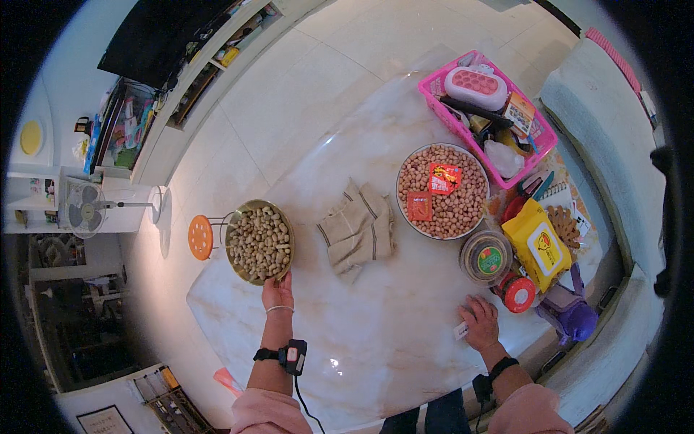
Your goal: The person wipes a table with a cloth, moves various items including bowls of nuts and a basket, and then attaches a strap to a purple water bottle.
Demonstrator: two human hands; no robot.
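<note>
My left hand point(278, 294) grips the near rim of a round gold-coloured metal bowl point(230, 259), at the left side of the marble-patterned table point(325, 314). Unshelled peanuts point(259, 241) fill this bowl. My right hand point(480, 321) is low over the table's right side, with a small white packet or card point(461, 330) bearing print at its thumb side. A crumpled beige cloth point(360, 230) with dark stripes lies mid-table. Right of it stands a wide bowl point(399, 209) of shelled, reddish peanuts point(452, 214), with two red packets point(445, 179) on top.
Beyond my right hand stand a clear round tub point(486, 257), a red-lidded jar point(518, 294), a yellow wipes pack point(539, 244) and a purple bottle point(577, 320). A pink basket point(434, 89) of mixed items is behind. An orange stool point(200, 237) and a fan point(87, 210) stand left; a sofa point(602, 108) borders the right.
</note>
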